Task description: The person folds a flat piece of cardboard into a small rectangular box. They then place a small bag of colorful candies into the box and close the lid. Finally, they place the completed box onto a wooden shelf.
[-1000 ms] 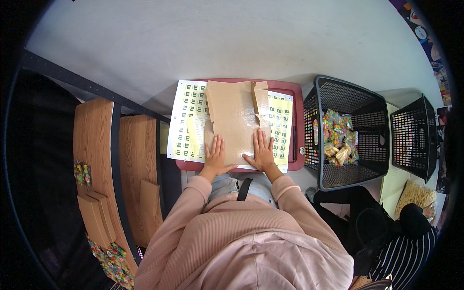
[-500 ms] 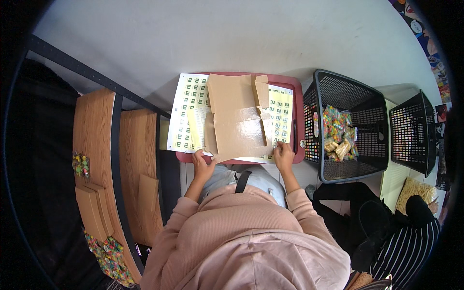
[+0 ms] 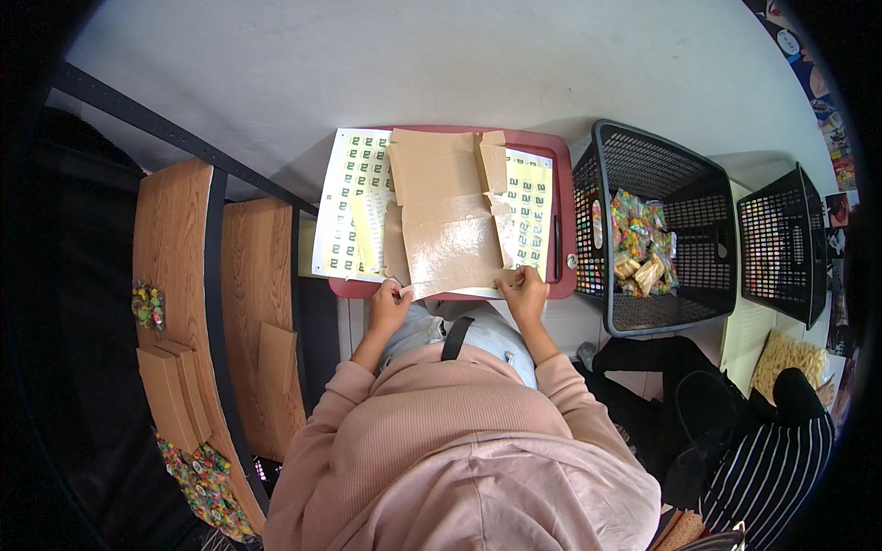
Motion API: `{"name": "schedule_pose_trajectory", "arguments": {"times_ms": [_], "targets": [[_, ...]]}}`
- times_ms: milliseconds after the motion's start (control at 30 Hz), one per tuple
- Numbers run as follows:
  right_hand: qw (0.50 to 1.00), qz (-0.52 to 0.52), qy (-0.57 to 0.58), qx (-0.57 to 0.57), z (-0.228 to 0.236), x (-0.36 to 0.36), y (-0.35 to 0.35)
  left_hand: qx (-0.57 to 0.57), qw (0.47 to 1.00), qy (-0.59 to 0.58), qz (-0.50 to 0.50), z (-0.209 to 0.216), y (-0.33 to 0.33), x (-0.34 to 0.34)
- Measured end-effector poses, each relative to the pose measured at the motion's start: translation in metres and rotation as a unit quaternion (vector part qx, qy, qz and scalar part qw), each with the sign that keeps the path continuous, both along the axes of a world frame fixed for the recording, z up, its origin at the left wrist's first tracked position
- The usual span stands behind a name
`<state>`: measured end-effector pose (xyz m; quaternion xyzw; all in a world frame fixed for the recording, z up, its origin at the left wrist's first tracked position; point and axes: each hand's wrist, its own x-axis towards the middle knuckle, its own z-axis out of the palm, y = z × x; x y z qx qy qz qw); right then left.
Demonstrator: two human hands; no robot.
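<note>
A flattened brown cardboard box blank [image 3: 443, 174] lies with its side flaps partly raised on printed label sheets [image 3: 345, 197]. Beneath the sheets is a red tray-like board [image 3: 562, 170]. At the near left corner of the cardboard, my left hand [image 3: 390, 308] pinches the edge between thumb and fingers. My right hand [image 3: 525, 296] grips the near right corner, its fingertips on the flap there. A glossy patch shines on the near half of the cardboard.
To the right, a black crate [image 3: 661, 225] holds colourful packets, and a smaller crate [image 3: 779, 243] stands beyond. Wooden shelves [image 3: 175, 239] on the left carry brown boxes [image 3: 170, 390] and candy bags [image 3: 204, 482]. Another person's striped garment [image 3: 772, 464] shows at lower right.
My right hand has moved left from the sheet's edge onto the cardboard's near right corner. The left hand has shifted slightly right and now pinches the near left corner.
</note>
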<state>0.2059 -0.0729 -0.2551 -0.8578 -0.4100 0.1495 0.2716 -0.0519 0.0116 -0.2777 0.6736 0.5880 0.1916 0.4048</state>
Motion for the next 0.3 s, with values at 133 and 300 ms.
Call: {"name": "schedule_pose_trajectory", "arguments": {"times_ms": [133, 300], "targets": [[0.992, 0.078, -0.084, 0.047, 0.014, -0.009, 0.002, 0.019, 0.997, -0.06, 0.037, -0.002, -0.005, 0.003], [0.966, 0.185, -0.16, 0.078, -0.006, -0.007, -0.002, 0.045, 0.996, -0.066, 0.033, 0.004, -0.006, 0.007]]}}
